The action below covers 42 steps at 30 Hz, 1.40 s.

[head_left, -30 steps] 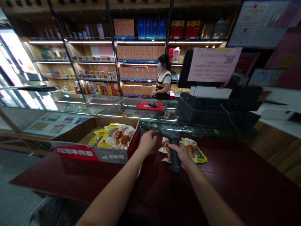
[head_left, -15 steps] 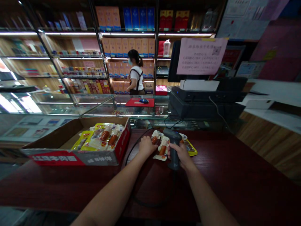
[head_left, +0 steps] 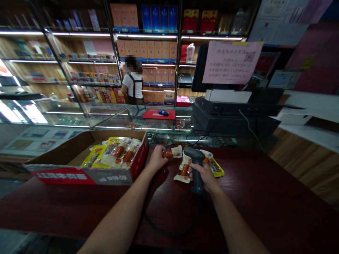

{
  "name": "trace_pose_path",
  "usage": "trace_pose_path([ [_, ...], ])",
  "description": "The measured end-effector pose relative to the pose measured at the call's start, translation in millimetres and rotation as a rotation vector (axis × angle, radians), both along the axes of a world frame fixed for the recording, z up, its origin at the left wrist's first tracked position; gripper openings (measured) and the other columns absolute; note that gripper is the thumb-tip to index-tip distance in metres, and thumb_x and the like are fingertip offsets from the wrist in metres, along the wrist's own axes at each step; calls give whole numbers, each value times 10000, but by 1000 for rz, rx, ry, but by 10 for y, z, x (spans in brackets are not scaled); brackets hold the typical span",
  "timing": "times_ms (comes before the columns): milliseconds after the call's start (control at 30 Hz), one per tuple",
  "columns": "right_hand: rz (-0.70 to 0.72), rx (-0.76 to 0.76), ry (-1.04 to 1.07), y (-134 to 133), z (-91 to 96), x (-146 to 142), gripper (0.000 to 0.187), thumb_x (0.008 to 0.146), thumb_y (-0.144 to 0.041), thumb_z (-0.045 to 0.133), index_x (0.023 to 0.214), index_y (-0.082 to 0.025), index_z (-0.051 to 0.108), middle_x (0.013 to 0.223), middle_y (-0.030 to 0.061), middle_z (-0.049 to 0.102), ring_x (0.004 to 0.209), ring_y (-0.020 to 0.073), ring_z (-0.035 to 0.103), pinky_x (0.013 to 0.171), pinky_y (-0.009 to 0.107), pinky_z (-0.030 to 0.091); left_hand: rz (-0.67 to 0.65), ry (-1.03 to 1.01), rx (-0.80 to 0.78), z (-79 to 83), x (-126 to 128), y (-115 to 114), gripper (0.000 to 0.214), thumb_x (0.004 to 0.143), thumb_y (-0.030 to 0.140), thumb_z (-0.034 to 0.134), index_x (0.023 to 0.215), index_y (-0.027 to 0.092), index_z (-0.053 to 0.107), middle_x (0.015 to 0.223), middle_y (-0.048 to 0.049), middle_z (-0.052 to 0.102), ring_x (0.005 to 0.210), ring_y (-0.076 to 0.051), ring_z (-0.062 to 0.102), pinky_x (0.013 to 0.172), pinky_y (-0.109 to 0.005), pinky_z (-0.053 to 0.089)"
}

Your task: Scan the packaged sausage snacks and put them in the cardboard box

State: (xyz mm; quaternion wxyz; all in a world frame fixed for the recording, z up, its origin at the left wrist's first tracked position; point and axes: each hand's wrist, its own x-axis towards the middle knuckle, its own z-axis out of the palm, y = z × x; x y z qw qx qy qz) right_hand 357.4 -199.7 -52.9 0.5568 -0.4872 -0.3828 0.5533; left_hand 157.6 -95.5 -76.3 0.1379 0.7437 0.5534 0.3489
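My left hand (head_left: 158,158) grips one end of a packaged sausage (head_left: 172,152), a reddish-brown piece in a clear and white wrapper, held just above the table. Wrapped around the handle of a dark grey barcode scanner (head_left: 196,169) is my right hand (head_left: 205,173); the scanner's head points away from me, toward the left. Under and beside it on the table lies another packaged sausage (head_left: 185,168). Partly hidden behind the scanner and right hand are more packs, among them a yellow-edged snack packet (head_left: 217,168).
An open cardboard box (head_left: 111,181) on the left holds several snack packs (head_left: 116,155). The scanner's cable (head_left: 172,234) loops over the dark red table (head_left: 251,211). Beyond stand a glass counter (head_left: 119,123), a mouse (head_left: 163,112), a monitor with a pink notice (head_left: 230,63), and a person (head_left: 135,86) by the shelves.
My left hand has moved slightly left, pulling one packaged sausage away from the others. The right hand still holds the scanner. The person behind the counter has moved left and turned away.
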Motion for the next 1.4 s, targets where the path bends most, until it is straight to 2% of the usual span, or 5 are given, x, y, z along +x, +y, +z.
trace_pose_path([
  [300, 12, 8, -29, -4, -28, -6, 190, 646, -285, 657, 769, -165, 575, 511, -38, 585, 385, 109, 538, 377, 218, 455, 2, -259, 151, -107, -76, 133, 241, 556, 86, 561, 775, 175, 513, 822, -7, 513, 810, -155, 523, 739, -282, 437],
  [867, 28, -23, -83, 34, -66, 19, 201, 670, -327, 642, 578, -172, 553, 471, -16, 576, 384, 123, 533, 386, 244, 443, 9, -244, 183, -80, -84, 136, 210, 548, 87, 571, 726, 177, 506, 782, -2, 495, 781, -149, 506, 723, -272, 425],
  [1100, -3, -14, -65, -2, -11, 12, 173, 644, -317, 670, 666, -170, 583, 497, -21, 589, 393, 120, 533, 393, 247, 461, 26, -277, 185, -61, -75, 93, 211, 548, 67, 552, 720, 179, 506, 792, -2, 494, 788, -147, 503, 740, -274, 420],
  [1233, 11, 11, -3, -21, -22, -34, 190, 644, -324, 670, 674, -162, 575, 503, -16, 592, 380, 109, 520, 379, 233, 446, 64, -312, 181, 39, -41, 22, 214, 539, 56, 567, 706, 178, 510, 788, -1, 505, 779, -143, 503, 743, -272, 418],
  [1400, 82, -32, 91, -37, 61, -199, 258, 607, -338, 703, 745, -166, 569, 501, -24, 589, 376, 114, 529, 375, 229, 438, 167, -321, 224, 387, -78, -121, 212, 547, 67, 581, 721, 174, 523, 776, -5, 515, 764, -144, 504, 731, -272, 417],
])
